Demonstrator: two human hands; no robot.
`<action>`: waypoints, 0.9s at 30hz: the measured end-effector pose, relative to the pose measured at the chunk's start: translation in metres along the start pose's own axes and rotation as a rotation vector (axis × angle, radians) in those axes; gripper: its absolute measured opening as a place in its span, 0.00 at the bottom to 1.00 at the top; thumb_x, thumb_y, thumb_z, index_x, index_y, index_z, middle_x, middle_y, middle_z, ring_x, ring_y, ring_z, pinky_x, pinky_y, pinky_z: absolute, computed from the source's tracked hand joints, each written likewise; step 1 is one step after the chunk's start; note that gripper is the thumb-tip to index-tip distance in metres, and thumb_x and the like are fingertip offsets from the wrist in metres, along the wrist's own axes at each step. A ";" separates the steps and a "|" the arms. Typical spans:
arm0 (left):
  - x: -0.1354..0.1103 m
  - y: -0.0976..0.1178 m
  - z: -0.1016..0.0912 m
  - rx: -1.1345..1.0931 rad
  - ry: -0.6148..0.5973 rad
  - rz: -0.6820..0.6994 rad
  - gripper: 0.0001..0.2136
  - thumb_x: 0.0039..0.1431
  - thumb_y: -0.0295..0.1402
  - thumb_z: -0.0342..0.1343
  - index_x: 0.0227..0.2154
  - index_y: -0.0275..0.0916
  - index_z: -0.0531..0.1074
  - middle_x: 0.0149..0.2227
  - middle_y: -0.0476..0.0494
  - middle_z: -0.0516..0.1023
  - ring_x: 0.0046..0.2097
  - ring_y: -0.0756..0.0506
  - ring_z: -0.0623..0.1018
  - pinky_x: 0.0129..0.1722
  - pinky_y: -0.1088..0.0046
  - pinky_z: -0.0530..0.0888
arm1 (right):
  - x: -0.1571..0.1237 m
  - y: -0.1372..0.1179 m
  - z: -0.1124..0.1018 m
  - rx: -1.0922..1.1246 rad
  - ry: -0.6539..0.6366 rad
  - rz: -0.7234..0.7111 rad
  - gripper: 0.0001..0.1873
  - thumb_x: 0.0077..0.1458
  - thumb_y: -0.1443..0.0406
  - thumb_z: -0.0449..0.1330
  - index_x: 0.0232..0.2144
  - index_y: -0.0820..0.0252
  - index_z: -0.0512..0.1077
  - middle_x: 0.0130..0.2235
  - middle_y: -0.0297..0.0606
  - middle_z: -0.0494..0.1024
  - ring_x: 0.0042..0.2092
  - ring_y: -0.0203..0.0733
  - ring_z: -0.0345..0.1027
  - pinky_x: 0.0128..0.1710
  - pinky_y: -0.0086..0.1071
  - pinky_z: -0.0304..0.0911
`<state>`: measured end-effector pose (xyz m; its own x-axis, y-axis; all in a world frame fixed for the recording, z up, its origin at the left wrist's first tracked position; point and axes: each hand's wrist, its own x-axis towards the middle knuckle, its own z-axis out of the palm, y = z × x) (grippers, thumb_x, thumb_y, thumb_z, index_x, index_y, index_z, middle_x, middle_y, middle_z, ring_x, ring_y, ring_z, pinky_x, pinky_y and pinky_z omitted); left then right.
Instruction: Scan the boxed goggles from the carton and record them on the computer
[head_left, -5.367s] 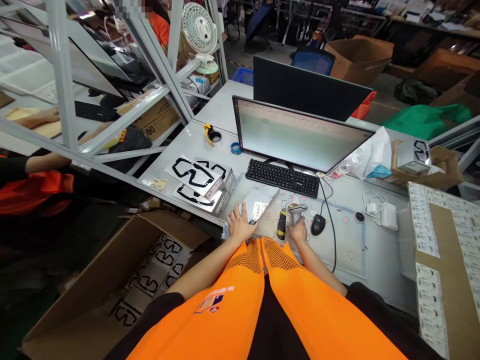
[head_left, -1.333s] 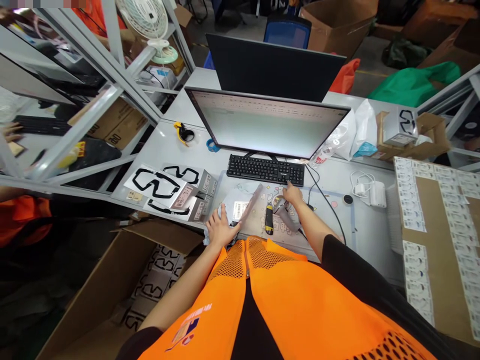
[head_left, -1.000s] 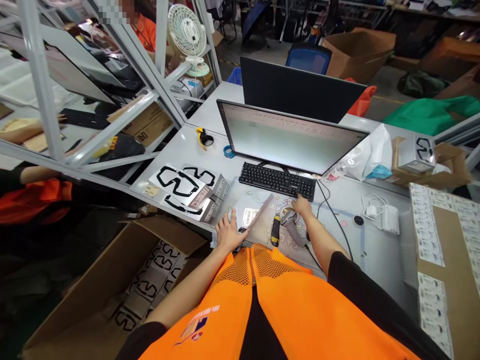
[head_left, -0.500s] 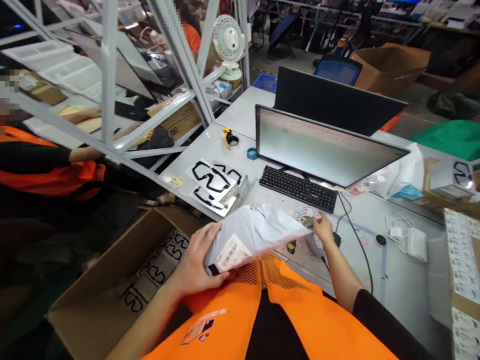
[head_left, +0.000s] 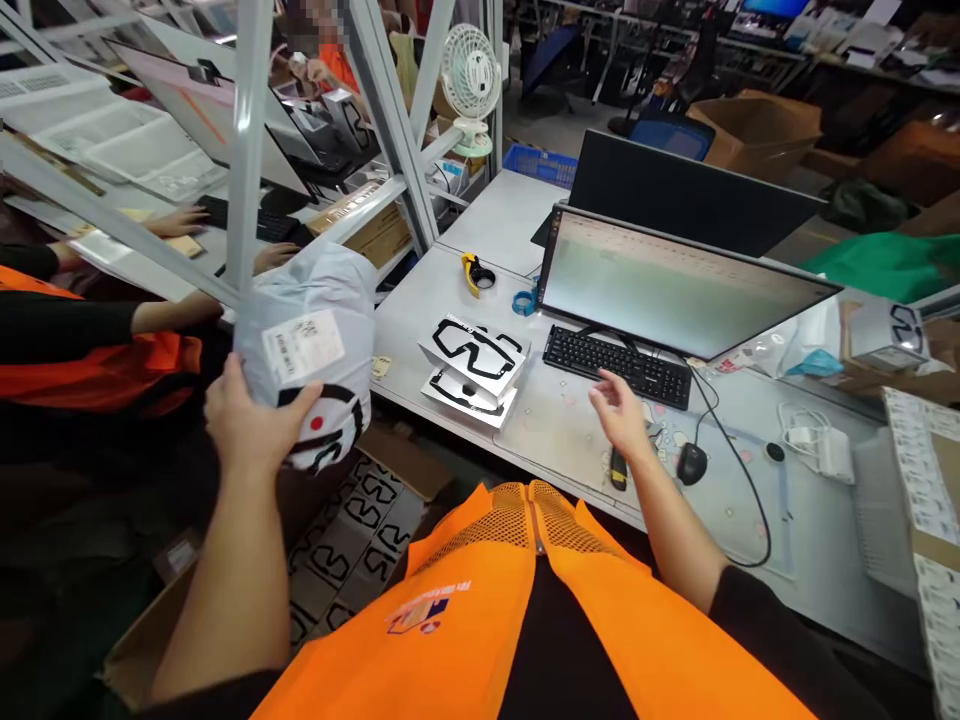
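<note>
My left hand (head_left: 259, 415) grips a grey plastic mailing bag (head_left: 311, 290) at its lower left, raised beyond the desk's left edge. A white barcode label (head_left: 302, 346) faces me, with a black print and a red dot below it. My right hand (head_left: 619, 410) is empty, its fingers apart, over the desk just in front of the black keyboard (head_left: 619, 366). Below that hand lie a yellow-and-black cutter (head_left: 618, 468) and a black mouse (head_left: 691, 463). White boxes with black goggle outlines (head_left: 474, 352) are stacked on the desk between my hands.
Under the desk's left edge stands an open carton (head_left: 154, 625) holding several printed boxes. A metal frame (head_left: 251, 150) rises at the left, with a co-worker's arm (head_left: 176, 312) behind it. The monitor (head_left: 675, 285), tape dispenser (head_left: 477, 274) and white charger (head_left: 829, 452) occupy the desk.
The mailing bag has swung left and up from in front of my chest, turned in my left hand. My right hand has come off the bag's side and moved left, opening.
</note>
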<state>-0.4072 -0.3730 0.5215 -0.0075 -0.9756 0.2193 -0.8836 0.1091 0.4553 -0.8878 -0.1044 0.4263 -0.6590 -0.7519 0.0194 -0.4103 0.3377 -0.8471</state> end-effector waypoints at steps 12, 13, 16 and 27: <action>0.058 0.059 0.215 0.051 -0.496 -0.036 0.58 0.56 0.67 0.56 0.78 0.26 0.58 0.72 0.01 0.60 0.73 0.07 0.64 0.64 0.23 0.66 | 0.019 -0.120 0.136 -0.366 -0.347 -0.203 0.63 0.54 0.50 0.81 0.80 0.53 0.55 0.80 0.60 0.56 0.80 0.72 0.50 0.77 0.68 0.53; 0.059 0.062 0.234 0.045 -0.491 0.001 0.57 0.56 0.67 0.53 0.78 0.28 0.58 0.72 0.02 0.60 0.73 0.06 0.63 0.61 0.21 0.67 | 0.023 -0.116 0.136 -0.362 -0.346 -0.197 0.64 0.52 0.48 0.82 0.80 0.51 0.55 0.80 0.58 0.57 0.78 0.73 0.54 0.75 0.68 0.57; 0.061 0.071 0.273 -0.005 -0.442 0.074 0.54 0.57 0.68 0.45 0.80 0.37 0.56 0.75 0.06 0.58 0.72 0.04 0.64 0.56 0.14 0.65 | 0.027 -0.109 0.127 -0.318 -0.325 -0.151 0.69 0.47 0.44 0.83 0.81 0.43 0.54 0.79 0.54 0.57 0.77 0.73 0.56 0.72 0.68 0.63; 0.076 0.083 0.266 -0.005 -0.568 0.000 0.61 0.40 0.68 0.55 0.79 0.50 0.55 0.82 0.24 0.55 0.77 0.09 0.59 0.66 0.17 0.62 | -0.034 -0.075 0.045 -0.089 -0.078 -0.057 0.60 0.46 0.50 0.84 0.76 0.48 0.66 0.71 0.50 0.69 0.72 0.62 0.64 0.75 0.58 0.60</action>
<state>-0.6057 -0.4884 0.3460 -0.2595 -0.9246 -0.2790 -0.8814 0.1086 0.4598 -0.8068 -0.1298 0.4658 -0.5833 -0.8119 0.0221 -0.5023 0.3392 -0.7954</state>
